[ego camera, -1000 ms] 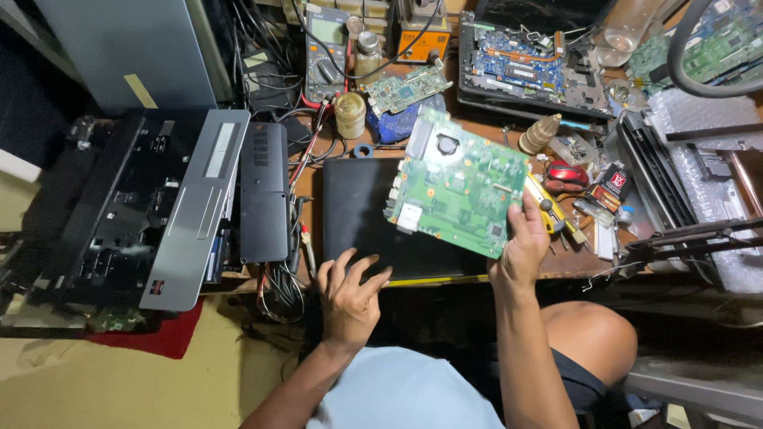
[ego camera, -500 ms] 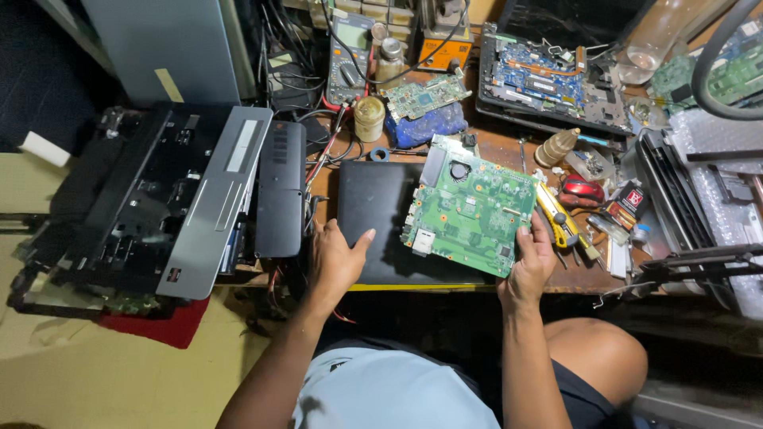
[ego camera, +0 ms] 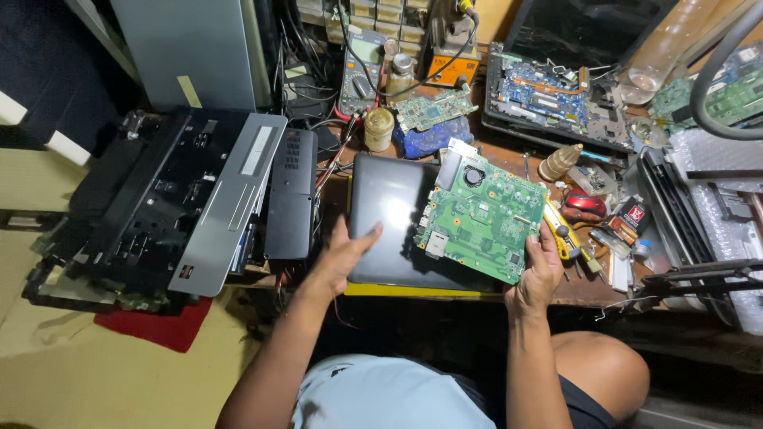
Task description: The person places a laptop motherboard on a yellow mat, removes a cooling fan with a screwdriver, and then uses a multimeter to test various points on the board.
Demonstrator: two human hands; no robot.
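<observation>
My right hand (ego camera: 537, 268) grips the near right corner of a green motherboard (ego camera: 477, 218) with a small fan at its far end, holding it over the right part of a glossy black laptop lid (ego camera: 388, 216). That lid lies flat on the wooden bench on top of a yellow sheet (ego camera: 397, 290). My left hand (ego camera: 343, 256) rests with fingers spread on the lid's near left corner, holding nothing.
Left of the lid stands a stack of dismantled black and silver laptop shells (ego camera: 179, 199). Behind are a multimeter (ego camera: 362, 67), a small jar (ego camera: 379, 127), a small circuit board (ego camera: 433, 110) and an opened laptop base (ego camera: 556, 95). Right lie a red mouse (ego camera: 584, 205), a yellow cutter (ego camera: 560, 230) and more parts.
My left hand rose from below the bench edge onto the lid's near left corner. The motherboard came down closer to the lid.
</observation>
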